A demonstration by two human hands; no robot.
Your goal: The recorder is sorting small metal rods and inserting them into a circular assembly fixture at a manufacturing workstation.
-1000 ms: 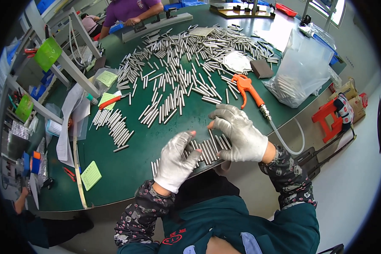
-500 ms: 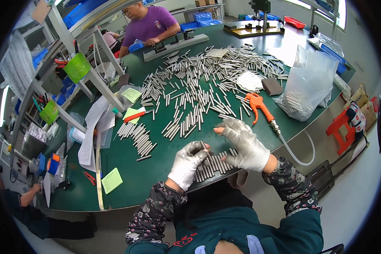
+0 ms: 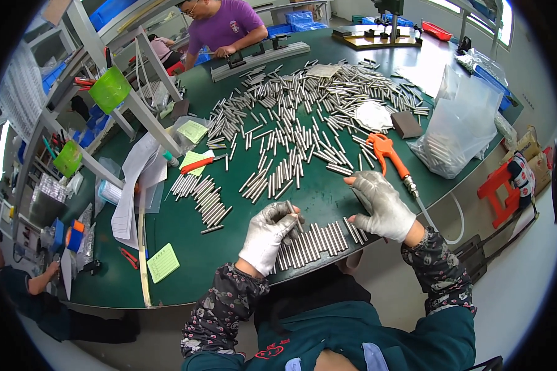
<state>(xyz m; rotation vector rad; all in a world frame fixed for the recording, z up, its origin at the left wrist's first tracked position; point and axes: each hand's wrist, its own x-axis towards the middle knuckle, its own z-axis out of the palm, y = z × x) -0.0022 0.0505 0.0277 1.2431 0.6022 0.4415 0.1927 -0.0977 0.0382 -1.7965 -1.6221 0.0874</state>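
Both hands wear whitish gloves with bare fingertips showing. My left hand (image 3: 267, 235) is closed, pinching a short steel pin (image 3: 292, 211) that stands tilted between thumb and fingers. Below and right of it, a row of steel pins (image 3: 315, 241) lies side by side along the table's near edge. My right hand (image 3: 384, 207) hovers over the right end of that row, index finger and thumb spread apart. A few separate pins (image 3: 354, 231) lie just beneath its thumb. The palm side of the right hand is hidden.
A large pile of loose pins (image 3: 284, 105) covers the green table (image 3: 185, 272). An orange air gun (image 3: 387, 154) with a hose lies right, near a plastic bag (image 3: 455, 130) of pins. A red-handled tool (image 3: 198, 163) lies left. A co-worker (image 3: 226, 31) stands across the table.
My right hand has moved right, away from my left hand, exposing more of the pin row. The left hand has raised a pin into clear view. The whole view has shifted slightly.
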